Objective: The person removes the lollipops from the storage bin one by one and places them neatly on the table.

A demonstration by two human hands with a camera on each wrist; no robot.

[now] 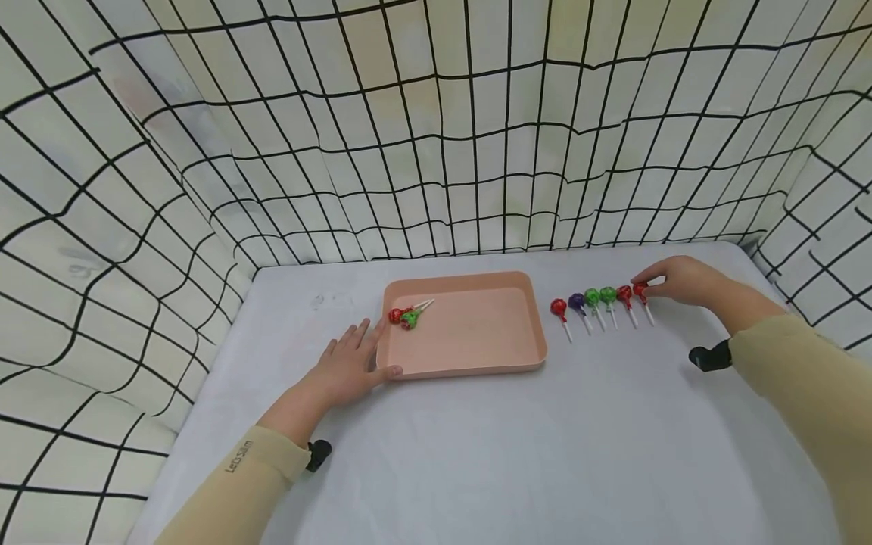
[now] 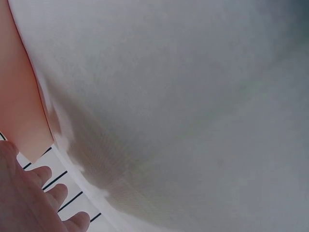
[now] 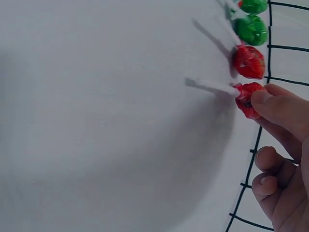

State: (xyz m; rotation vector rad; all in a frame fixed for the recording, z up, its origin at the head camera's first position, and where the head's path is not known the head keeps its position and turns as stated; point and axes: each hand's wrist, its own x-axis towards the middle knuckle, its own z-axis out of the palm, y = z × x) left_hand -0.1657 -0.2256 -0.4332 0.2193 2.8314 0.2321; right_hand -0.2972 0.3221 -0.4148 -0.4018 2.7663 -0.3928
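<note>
At the right end of a row of lollipops, my right hand (image 1: pixel 684 280) pinches the head of a red lollipop (image 3: pixel 248 99) between thumb and forefinger; its white stick points toward the near side. Beside it in the row lie another red lollipop (image 1: pixel 624 295), two green ones (image 1: pixel 608 295), a purple one (image 1: pixel 577 301) and a further red one (image 1: pixel 559 307). My left hand (image 1: pixel 350 363) rests at the left edge of a pink tray (image 1: pixel 470 367), fingers straight and spread, thumb at its near corner. Inside the tray's left part lie a red lollipop (image 1: pixel 396 316) and a green-and-red one (image 1: pixel 409 320).
A white cloth covers the table (image 1: pixel 518 454). White walls with a black grid pattern (image 1: pixel 477 151) stand at the back and both sides, close behind the tray and the row.
</note>
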